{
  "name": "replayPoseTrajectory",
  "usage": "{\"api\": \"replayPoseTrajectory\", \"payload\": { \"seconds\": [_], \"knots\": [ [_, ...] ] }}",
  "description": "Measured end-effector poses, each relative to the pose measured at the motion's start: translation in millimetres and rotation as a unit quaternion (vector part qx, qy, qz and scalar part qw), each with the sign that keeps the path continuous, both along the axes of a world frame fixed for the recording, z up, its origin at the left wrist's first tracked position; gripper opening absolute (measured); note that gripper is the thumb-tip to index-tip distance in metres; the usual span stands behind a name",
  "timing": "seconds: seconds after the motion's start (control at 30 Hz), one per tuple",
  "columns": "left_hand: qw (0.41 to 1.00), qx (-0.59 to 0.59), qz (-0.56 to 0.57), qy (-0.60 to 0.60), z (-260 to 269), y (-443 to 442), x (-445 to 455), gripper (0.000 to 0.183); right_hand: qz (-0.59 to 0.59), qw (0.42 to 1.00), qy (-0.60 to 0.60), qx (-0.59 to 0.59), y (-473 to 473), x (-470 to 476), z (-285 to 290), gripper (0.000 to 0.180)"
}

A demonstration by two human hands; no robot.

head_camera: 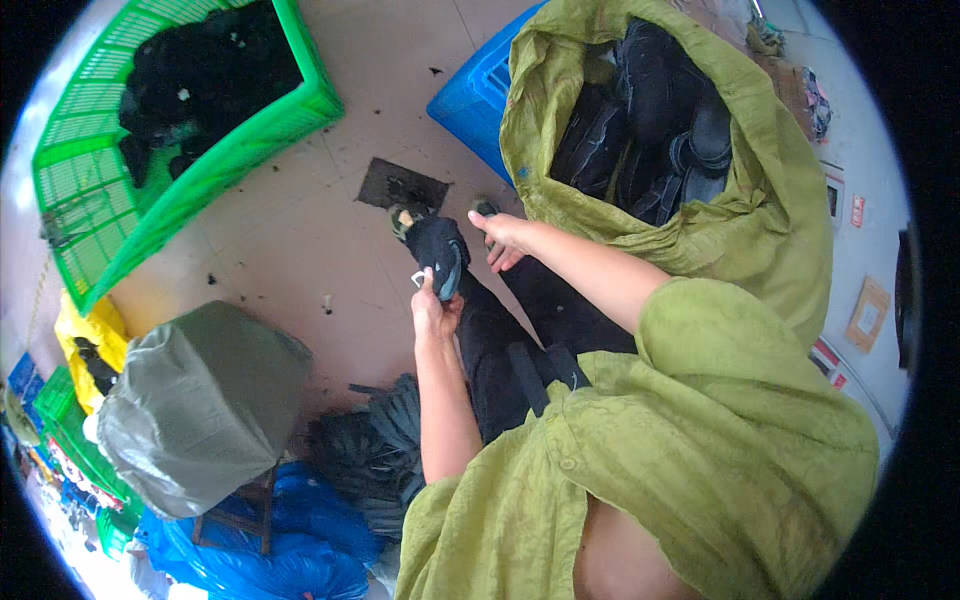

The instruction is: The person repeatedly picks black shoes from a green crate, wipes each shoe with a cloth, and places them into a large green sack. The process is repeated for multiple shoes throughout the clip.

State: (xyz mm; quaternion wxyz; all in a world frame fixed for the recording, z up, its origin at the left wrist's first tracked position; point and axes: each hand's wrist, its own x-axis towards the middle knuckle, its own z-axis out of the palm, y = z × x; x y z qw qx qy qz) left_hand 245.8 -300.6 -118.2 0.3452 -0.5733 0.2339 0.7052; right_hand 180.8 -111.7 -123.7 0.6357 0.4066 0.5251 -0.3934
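My left hand (436,309) is closed around the lower end of a bundled dark cloth piece (431,244) with a blue-grey part showing along its side. A small white loop or strip pokes out by the thumb. My right hand (504,238) is held to the right of the bundle, apart from it, fingers loosely spread and nothing visible in them. Below both hands are my legs in black trousers (495,337). Right of my right hand, a large yellow-green cloth sack (757,247) gapes, with folded dark denim garments (660,127) inside.
A green plastic basket (247,161) with black cloth stands upper left. A blue crate (472,97) is beside the sack. At lower left are a grey-covered object (217,397), a blue plastic bag (315,525) and a pile of dark strips (382,442). A dark mat (401,184) lies on the floor.
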Motion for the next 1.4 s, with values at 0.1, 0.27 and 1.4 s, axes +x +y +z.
{"api": "replayPoseTrajectory", "payload": {
  "seconds": [0.1, 0.27, 1.4],
  "knots": [
    [0.995, -0.019, -0.086, 0.04, 35.9, -18.4, 24.1, 0.028, -0.018, 0.998, 0.019, -0.054, -2.8, 1.9, 36.0, 0.094],
    [0.957, -0.09, -0.215, 0.174, 188.7, -30.7, 51.9, 0.019, -0.095, 0.973, -0.001, -0.211, 32.1, 6.8, 97.1, 0.074],
    [0.768, -0.021, -0.516, 0.379, 292.8, -85.4, -118.3, 0.026, -0.045, 0.816, 0.562, 0.127, -54.0, -19.3, 197.1, 0.029]
  ]
}}
